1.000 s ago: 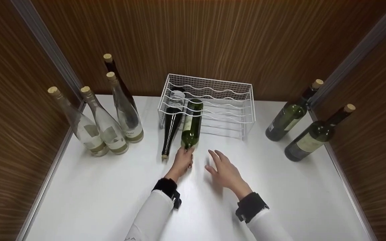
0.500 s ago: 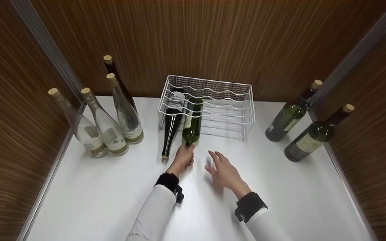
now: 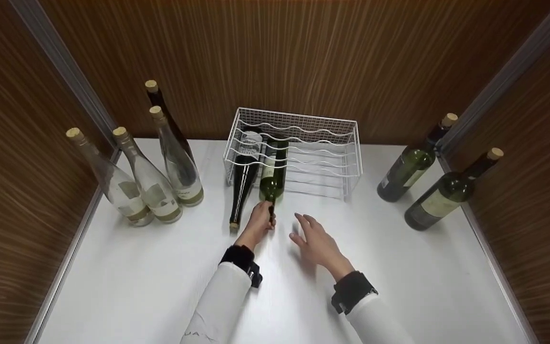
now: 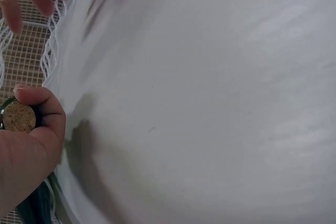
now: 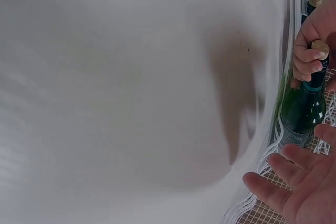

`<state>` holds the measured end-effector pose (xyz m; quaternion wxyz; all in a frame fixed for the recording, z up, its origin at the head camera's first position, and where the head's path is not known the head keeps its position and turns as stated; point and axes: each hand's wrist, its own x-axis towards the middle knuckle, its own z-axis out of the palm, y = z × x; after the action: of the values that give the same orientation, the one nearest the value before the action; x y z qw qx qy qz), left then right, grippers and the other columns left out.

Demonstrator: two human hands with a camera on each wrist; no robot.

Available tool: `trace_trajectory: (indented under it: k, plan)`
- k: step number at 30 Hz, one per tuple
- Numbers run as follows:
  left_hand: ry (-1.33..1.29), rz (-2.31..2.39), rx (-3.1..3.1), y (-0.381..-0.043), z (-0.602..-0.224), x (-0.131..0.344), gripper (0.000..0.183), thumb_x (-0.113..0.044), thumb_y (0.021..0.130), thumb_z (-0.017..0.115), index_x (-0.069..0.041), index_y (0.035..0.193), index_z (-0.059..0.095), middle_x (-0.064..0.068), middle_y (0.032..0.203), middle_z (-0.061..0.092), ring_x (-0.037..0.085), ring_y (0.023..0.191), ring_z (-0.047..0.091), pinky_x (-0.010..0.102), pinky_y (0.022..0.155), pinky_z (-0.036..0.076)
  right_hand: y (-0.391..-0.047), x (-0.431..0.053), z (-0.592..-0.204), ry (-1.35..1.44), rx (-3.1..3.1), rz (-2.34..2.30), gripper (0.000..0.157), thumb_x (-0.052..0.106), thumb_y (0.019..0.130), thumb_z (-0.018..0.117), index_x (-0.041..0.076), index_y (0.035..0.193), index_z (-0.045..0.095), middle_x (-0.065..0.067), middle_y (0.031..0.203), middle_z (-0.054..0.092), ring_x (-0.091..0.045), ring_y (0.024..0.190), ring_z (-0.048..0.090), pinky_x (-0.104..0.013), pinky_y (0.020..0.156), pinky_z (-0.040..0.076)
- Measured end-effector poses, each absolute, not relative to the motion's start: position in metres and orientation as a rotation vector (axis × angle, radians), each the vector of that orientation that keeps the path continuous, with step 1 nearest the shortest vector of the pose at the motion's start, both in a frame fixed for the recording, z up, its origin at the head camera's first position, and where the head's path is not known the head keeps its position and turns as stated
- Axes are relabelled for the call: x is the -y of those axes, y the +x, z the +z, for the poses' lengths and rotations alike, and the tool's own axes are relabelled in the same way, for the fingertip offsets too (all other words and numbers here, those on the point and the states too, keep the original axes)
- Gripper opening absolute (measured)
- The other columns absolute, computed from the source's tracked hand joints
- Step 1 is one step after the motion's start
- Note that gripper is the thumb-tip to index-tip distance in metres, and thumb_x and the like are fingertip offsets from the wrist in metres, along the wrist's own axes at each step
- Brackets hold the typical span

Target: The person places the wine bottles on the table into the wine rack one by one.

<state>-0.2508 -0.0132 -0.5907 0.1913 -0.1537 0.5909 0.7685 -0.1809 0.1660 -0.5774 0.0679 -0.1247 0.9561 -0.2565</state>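
In the head view, a white wire wine rack (image 3: 318, 123) stands near the back wall. A green wine bottle (image 3: 273, 184) lies in it, its neck towards me. My left hand (image 3: 259, 220) grips that neck; in the left wrist view its fingers curl round it just by the cork (image 4: 19, 117). To the left in the rack lies a darker wine bottle (image 3: 243, 184), its corked neck sticking out towards me. My right hand (image 3: 320, 243) hovers to the right of the left one, fingers spread and holding nothing. The right wrist view also shows its open palm (image 5: 310, 192).
Clear glass bottles (image 3: 158, 191) stand upright at the left, with a dark bottle (image 3: 172, 119) behind them. Two green wine bottles (image 3: 408, 172) stand at the right. Wood-grain panels (image 3: 275, 52) enclose the white tabletop (image 3: 160, 286) at the back and sides.
My left hand has pushed slightly away from me, and the green bottle has slid a little deeper into the rack. The right hand has hardly moved.
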Motion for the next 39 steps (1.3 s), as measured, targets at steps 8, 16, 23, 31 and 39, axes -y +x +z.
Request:
trace_trajectory:
  k: [8,16,23,31,39]
  plan:
    - [-0.382,2.201,-1.661,-0.250,-0.596,0.012,0.025,-0.017,0.106,0.031,-0.004,0.122,0.045,0.005,0.077,0.045,0.011,0.055,0.043,0.018,0.044,0.038,-0.181,-0.165,-0.575,-0.373,-2.878,-0.761,0.061,0.042,0.102,0.051,0.014,0.153,0.034,-0.021,0.151,0.035,-0.041,0.133,0.040,-0.058,0.096,0.043]
    - [-0.265,2.146,-1.892,-0.252,-0.601,0.007,0.022,-0.017,0.108,0.033,-0.002,0.121,0.043,0.007,0.078,0.042,0.013,0.059,0.041,0.021,0.050,0.037,-0.179,-0.164,-0.574,-0.388,-2.896,-0.765,0.060,0.042,0.102,0.051,0.012,0.152,0.036,-0.021,0.150,0.036,-0.040,0.134,0.039,-0.058,0.097,0.042]
    - [-0.300,1.914,-2.291,-0.254,-0.592,0.002,0.046,-0.015,0.104,0.047,0.006,0.143,0.036,0.024,0.137,0.050,0.035,0.125,0.048,0.041,0.102,0.041,-0.180,-0.164,-0.576,-0.389,-2.900,-0.764,0.060,0.042,0.102,0.051,0.012,0.152,0.036,-0.021,0.150,0.037,-0.040,0.133,0.040,-0.058,0.096,0.043]
    - [-0.362,1.754,-2.457,-0.256,-0.587,-0.003,0.040,-0.017,0.101,0.052,0.010,0.132,0.048,0.029,0.125,0.056,0.037,0.121,0.052,0.044,0.102,0.041,-0.179,-0.164,-0.576,-0.399,-2.902,-0.775,0.060,0.041,0.102,0.052,0.012,0.151,0.037,-0.022,0.149,0.038,-0.041,0.132,0.042,-0.058,0.096,0.043]
    - [-0.348,1.633,-2.485,-0.257,-0.588,-0.002,0.043,-0.020,0.103,0.038,0.009,0.134,0.046,0.033,0.125,0.047,0.044,0.121,0.046,0.049,0.103,0.036,-0.179,-0.164,-0.577,-0.415,-2.898,-0.769,0.059,0.039,0.102,0.052,0.011,0.151,0.036,-0.022,0.149,0.038,-0.041,0.131,0.042,-0.057,0.095,0.044]
